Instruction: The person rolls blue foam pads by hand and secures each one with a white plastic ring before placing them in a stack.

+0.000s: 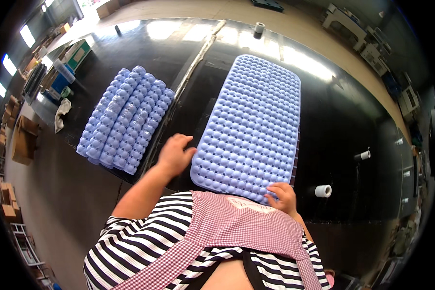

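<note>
Left hand point(175, 155) spread beside blue mat point(253, 123); right hand point(284, 198) apart at near corner, grip unclear.

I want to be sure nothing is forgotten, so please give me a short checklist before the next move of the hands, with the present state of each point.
1. Blue mat spread out on the table: ok.
2. Right hand at the mat's near right corner: ok.
3. Left hand touching the mat's left edge: cannot tell; it is very close.
4. Rolled mats apart from the spread mat: ok.
5. White roll off the mat: ok.
6. Mat's underside clean: cannot tell, hidden.
</note>
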`<state>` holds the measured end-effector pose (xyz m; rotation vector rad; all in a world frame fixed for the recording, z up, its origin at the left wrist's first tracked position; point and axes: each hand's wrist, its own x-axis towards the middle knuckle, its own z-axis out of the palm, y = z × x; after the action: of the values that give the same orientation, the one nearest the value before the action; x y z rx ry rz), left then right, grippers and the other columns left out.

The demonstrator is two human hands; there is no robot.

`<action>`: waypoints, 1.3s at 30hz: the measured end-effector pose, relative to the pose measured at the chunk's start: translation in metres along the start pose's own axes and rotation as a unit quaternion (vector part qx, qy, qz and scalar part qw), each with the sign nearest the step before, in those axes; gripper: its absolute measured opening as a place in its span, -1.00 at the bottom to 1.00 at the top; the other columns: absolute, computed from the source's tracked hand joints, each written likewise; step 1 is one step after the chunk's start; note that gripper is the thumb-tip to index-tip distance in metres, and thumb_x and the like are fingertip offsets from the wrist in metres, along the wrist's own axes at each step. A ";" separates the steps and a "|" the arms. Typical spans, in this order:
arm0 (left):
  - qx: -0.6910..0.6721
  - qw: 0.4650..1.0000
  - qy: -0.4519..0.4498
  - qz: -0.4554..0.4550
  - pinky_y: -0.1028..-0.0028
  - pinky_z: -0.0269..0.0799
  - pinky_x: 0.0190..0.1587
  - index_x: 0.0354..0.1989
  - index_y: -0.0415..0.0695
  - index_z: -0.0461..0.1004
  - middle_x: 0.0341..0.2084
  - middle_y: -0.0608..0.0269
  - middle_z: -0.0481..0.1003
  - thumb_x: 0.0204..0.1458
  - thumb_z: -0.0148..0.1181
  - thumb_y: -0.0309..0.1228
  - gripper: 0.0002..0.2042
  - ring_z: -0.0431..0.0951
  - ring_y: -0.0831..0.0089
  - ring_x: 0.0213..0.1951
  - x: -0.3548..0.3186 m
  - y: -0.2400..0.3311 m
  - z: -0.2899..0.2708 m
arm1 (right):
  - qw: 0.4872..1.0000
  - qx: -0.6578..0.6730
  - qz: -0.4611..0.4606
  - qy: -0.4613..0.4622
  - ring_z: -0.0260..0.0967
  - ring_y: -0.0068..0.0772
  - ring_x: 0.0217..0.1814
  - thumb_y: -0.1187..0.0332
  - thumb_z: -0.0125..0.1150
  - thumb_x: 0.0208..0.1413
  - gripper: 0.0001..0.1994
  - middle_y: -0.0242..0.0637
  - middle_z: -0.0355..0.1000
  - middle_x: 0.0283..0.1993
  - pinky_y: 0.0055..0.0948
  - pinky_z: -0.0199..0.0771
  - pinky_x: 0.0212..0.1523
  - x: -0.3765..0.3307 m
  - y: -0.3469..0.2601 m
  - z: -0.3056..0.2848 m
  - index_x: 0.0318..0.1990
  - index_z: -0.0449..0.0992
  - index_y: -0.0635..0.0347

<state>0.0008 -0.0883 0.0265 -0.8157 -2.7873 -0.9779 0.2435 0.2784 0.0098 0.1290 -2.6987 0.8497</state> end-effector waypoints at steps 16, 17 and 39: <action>-0.384 0.893 -0.069 -0.226 0.21 0.51 0.13 0.27 -0.34 0.31 0.09 -0.08 0.51 0.13 0.27 -0.53 -0.48 0.58 0.10 0.04 -0.021 0.039 0.044 | 0.984 0.024 0.069 -0.163 0.17 -0.05 0.49 0.32 0.59 -0.09 -0.38 -0.17 0.29 0.43 -0.16 0.23 0.44 0.003 -0.011 -0.006 0.20 0.56 0.11; -0.511 0.808 -0.048 -0.291 0.21 0.57 0.10 0.22 -0.35 0.33 0.03 -0.07 0.54 0.16 0.23 -0.56 -0.55 0.63 0.15 0.00 -0.017 0.039 0.045 | 0.980 0.047 0.082 -0.172 0.19 -0.06 0.48 0.32 0.57 -0.07 -0.41 -0.16 0.30 0.43 -0.18 0.27 0.42 0.004 -0.012 -0.008 0.20 0.56 0.13; -0.698 0.655 -0.062 0.283 0.34 0.62 0.00 0.16 -0.30 0.48 -0.07 0.12 0.62 0.32 0.17 -0.36 -0.67 0.66 0.35 -0.08 0.175 0.228 -0.173 | 0.745 -0.065 -0.320 0.581 0.57 -0.23 0.02 0.53 0.08 0.37 -0.74 0.04 0.48 0.11 -0.44 0.62 0.06 0.184 -0.136 -0.270 0.15 0.36 0.42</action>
<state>-0.0505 0.0381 0.3335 -1.6359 -1.0278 -2.7925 0.1637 0.3221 0.3516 0.3328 -1.3433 0.2970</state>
